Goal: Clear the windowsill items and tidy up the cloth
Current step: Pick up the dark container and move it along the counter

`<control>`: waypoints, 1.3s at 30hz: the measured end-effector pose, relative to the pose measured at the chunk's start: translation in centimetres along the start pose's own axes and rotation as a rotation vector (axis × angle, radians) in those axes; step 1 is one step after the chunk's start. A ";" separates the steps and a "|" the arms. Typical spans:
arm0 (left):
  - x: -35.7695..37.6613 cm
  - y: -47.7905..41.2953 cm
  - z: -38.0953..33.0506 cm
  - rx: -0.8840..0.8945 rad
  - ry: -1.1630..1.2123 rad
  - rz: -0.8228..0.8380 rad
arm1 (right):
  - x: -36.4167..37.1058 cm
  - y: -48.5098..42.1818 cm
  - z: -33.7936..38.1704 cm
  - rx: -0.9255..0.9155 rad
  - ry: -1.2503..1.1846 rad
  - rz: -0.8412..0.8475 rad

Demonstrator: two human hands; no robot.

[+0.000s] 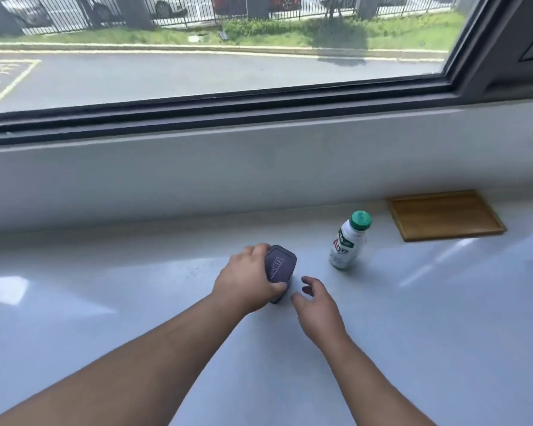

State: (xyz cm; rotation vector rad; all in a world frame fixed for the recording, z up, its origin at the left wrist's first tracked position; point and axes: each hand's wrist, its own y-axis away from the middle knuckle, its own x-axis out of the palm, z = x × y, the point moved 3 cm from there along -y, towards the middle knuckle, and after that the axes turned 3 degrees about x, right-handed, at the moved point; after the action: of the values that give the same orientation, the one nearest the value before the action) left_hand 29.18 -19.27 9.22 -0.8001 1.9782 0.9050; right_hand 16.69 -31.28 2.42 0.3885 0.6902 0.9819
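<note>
A dark purple container with a flat lid stands on the white windowsill near the middle. My left hand wraps around its left side and grips it. My right hand hovers just to the right of the container, fingers spread, holding nothing. A small white bottle with a green cap stands upright further right. No cloth shows in this view.
A shallow wooden tray lies at the back right of the sill against the low white wall. Above the wall runs the dark window frame, with a road and fence outside.
</note>
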 end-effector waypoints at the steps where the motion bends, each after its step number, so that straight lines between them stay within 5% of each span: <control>1: 0.8 -0.9 -0.2 -0.012 0.015 0.017 | 0.6 -0.6 -0.1 0.096 -0.122 0.063; 7: 3.0 -2.9 0.7 -0.040 0.094 0.050 | 4.3 -2.5 0.1 0.221 -0.485 0.227; 17: -4.0 7.1 13.7 -0.248 0.257 -0.205 | 15.4 4.1 5.7 0.173 -0.297 0.370; 30: -7.0 45.5 46.0 -0.845 0.442 -0.570 | 51.6 32.4 3.3 0.130 0.201 0.893; 39: -3.9 69.8 58.0 -1.212 0.510 -0.788 | 69.2 51.4 -4.2 0.090 0.468 1.173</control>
State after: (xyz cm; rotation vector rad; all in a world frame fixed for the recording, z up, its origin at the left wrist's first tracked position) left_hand -0.28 66.62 9.38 -2.4448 1.0491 1.4238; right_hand 7.35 54.48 5.11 0.6747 0.9365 2.2031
